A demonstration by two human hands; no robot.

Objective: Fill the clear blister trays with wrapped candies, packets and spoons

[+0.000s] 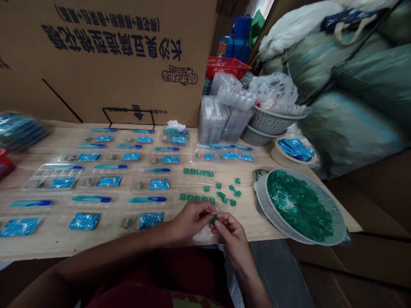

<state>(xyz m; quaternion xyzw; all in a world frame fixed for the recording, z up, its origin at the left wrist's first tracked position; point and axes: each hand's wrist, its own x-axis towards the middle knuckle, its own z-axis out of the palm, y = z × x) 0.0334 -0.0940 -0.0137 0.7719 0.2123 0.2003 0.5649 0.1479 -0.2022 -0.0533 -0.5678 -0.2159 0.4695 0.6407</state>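
The left hand (192,220) and the right hand (233,239) were close together near the front edge of a wooden table (253,218). Both hands were narrow, and their fingers (221,218) pinched together one small green piece (213,219), just above a sheet of clear plastic (205,232).

To the right of the hands stood a round white plastic basket (266,205) with small holes in its wall. It was filled with many green pieces (298,205). More loose green pieces (196,198) lay directly on the table in two short rows, with some scattered pieces between the rows and the basket.

On the left side, clear plastic trays (54,177) lay in rows. Their compartments held blue packets (109,181) and long blue sticks (91,199). Behind the table, a stack of clear trays (212,119) stood on its side beside two white baskets (271,122), and a crumpled plastic bag (272,90) lay over them. A roll of tape (282,156) held small blue bags (295,149) in its middle. Further back were a red basket (226,66), a cardboard box (105,55) and large sacks (349,77).
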